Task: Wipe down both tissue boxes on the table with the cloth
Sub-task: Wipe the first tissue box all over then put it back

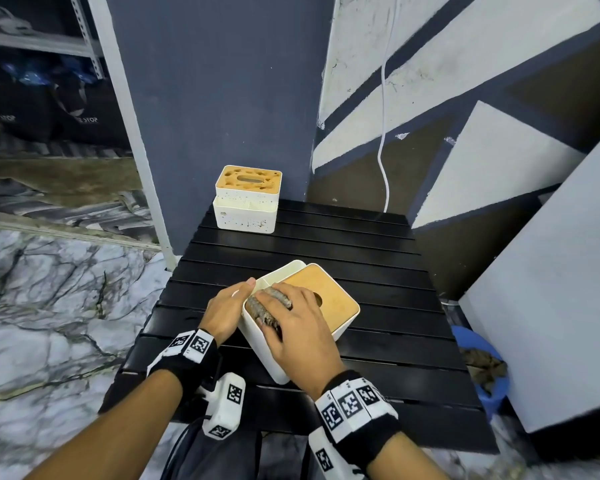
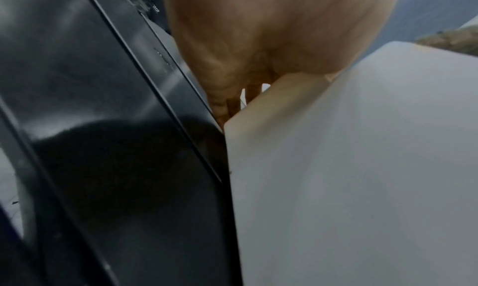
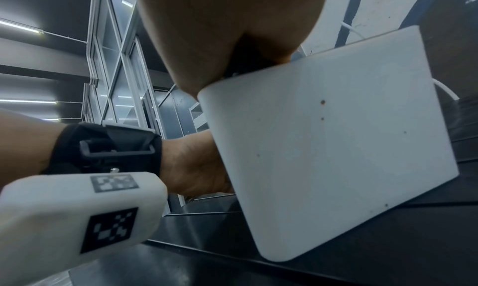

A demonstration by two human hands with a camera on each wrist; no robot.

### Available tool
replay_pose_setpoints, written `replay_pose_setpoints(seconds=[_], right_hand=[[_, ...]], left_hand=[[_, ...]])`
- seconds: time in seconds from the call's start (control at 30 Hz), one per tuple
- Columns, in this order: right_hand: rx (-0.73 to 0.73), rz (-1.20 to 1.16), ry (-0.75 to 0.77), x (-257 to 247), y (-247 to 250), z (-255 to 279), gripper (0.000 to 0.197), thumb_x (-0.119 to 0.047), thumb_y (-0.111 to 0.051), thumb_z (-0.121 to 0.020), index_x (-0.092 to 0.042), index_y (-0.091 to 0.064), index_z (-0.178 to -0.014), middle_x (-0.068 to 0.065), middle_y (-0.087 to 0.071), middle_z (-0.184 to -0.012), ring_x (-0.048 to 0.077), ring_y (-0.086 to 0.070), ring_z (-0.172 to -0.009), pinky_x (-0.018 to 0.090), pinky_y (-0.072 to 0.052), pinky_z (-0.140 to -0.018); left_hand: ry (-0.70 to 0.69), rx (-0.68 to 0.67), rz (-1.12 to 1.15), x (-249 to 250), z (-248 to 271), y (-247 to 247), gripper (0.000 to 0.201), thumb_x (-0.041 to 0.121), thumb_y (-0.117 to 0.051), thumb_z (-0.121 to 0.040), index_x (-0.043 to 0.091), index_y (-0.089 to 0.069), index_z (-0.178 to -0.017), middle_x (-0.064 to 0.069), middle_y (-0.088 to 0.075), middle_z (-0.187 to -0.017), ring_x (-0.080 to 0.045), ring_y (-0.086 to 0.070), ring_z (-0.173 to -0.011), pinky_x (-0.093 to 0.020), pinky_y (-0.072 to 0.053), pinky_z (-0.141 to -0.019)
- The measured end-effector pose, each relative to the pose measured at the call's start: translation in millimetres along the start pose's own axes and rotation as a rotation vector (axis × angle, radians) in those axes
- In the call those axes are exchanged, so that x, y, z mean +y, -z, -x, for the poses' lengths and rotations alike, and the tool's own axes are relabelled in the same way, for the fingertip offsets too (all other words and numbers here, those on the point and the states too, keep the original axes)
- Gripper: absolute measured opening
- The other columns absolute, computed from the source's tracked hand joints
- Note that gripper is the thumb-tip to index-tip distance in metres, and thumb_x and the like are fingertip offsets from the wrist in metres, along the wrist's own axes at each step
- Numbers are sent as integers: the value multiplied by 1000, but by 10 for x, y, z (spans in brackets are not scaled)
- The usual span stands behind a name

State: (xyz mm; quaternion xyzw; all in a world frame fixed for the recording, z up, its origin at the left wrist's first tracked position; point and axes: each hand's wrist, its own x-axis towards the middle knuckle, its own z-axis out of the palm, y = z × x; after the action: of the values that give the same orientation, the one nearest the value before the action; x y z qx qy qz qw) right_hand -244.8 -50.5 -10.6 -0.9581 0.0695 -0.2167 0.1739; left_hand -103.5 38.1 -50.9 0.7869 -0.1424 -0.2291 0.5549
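Observation:
The near tissue box [image 1: 329,299] is white with a plain wooden lid and sits askew on the black slatted table [image 1: 361,244]. My right hand [image 1: 291,323] lies on the lid's left part, fingers curled over a bunched grey cloth [image 1: 262,315]. My left hand [image 1: 226,310] holds the box's left wall, thumb on the rim. The left wrist view shows this hand [image 2: 258,34] reaching down the box's side [image 2: 362,167]. The right wrist view shows the palm [image 3: 220,24] over the speckled box wall [image 3: 336,147]. A second tissue box [image 1: 246,216], white with a blotched lid, stands at the table's far left.
A blue basin [image 1: 482,372] with a rag sits on the floor to the right, beside a leaning white board [image 1: 551,289]. A white cable [image 1: 383,150] hangs down the painted wall. A metal shelf post [image 1: 136,133] stands at the left above marble floor.

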Motion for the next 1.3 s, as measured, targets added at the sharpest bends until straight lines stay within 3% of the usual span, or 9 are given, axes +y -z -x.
replay_pose_setpoints(seconds=[0.17, 0.3, 0.5, 0.73, 0.83, 0.97, 1.1, 1.2, 1.3], right_hand=[[20, 11, -2, 17, -28, -19, 39, -29, -52, -86, -23, -57, -124, 1, -52, -125, 22, -44, -113, 31, -36, -103], [35, -13, -26, 13, -53, -8, 37, -27, -57, -84, -24, -58, -122, 0, -53, -123, 20, -44, -112, 32, -39, -102], [-36, -17, -47, -4, -6, -52, 38, -26, -54, -85, -24, -58, -123, 0, -53, -126, 22, -43, -113, 32, -37, -102], [-203, -1, 31, 19, 190, 50, 47, -40, -33, -82, -27, -62, -115, -4, -57, -119, 22, -43, -106, 31, -40, -96], [-242, -22, 34, 73, 329, 195, 35, -37, -44, -85, -29, -62, -114, -8, -56, -118, 19, -41, -109, 28, -39, -96], [-296, -39, 37, 160, 469, 329, 44, -44, -37, -79, -32, -62, -114, -12, -53, -123, 11, -36, -113, 18, -31, -98], [-346, -78, 52, 280, 659, 356, 37, -43, -41, -77, -34, -66, -103, -17, -59, -112, 8, -45, -105, 26, -40, -95], [-257, -157, 9, 497, 885, 361, 21, -33, -57, -82, -35, -69, -99, -20, -64, -103, 1, -53, -102, 27, -41, -94], [-91, -152, -101, 825, 1025, 389, 20, -44, -57, -85, -39, -67, -102, -20, -64, -104, 3, -56, -104, 26, -41, -93]], left_hand=[[7, 48, -1, 21, 13, -28, 25, 47, -49, -99, 38, -70, -87, 6, -69, -94, -17, -62, -101, -29, -41, -90], [37, 74, -5, -22, 15, -60, 33, 47, -44, -101, 31, -72, -95, 3, -66, -100, -18, -58, -104, -33, -42, -98], [-75, -12, 20, -49, 54, -8, 24, 37, -45, -102, 39, -69, -108, 14, -72, -106, -4, -62, -106, -11, -39, -79], [-38, 28, -11, -127, 79, -3, 25, 30, -50, -101, 30, -74, -104, 9, -75, -98, -13, -66, -103, -29, -47, -94], [-13, 46, -15, -107, 96, -16, 25, 33, -50, -100, 31, -74, -103, 7, -74, -101, -17, -64, -107, -37, -45, -102], [2, 64, -29, -62, 129, -23, 23, 31, -50, -101, 28, -72, -107, 2, -71, -110, -21, -60, -112, -31, -41, -97], [2, 68, -57, -16, 169, -20, 27, 31, -48, -102, 24, -70, -113, 0, -69, -115, -21, -57, -113, -29, -38, -94], [14, 56, -64, -27, 165, -11, 27, 34, -47, -102, 26, -70, -114, 0, -69, -117, -21, -58, -113, -29, -37, -92], [16, 58, -74, -30, 164, -7, 28, 36, -46, -102, 28, -69, -114, 0, -68, -117, -21, -57, -113, -29, -36, -92]])
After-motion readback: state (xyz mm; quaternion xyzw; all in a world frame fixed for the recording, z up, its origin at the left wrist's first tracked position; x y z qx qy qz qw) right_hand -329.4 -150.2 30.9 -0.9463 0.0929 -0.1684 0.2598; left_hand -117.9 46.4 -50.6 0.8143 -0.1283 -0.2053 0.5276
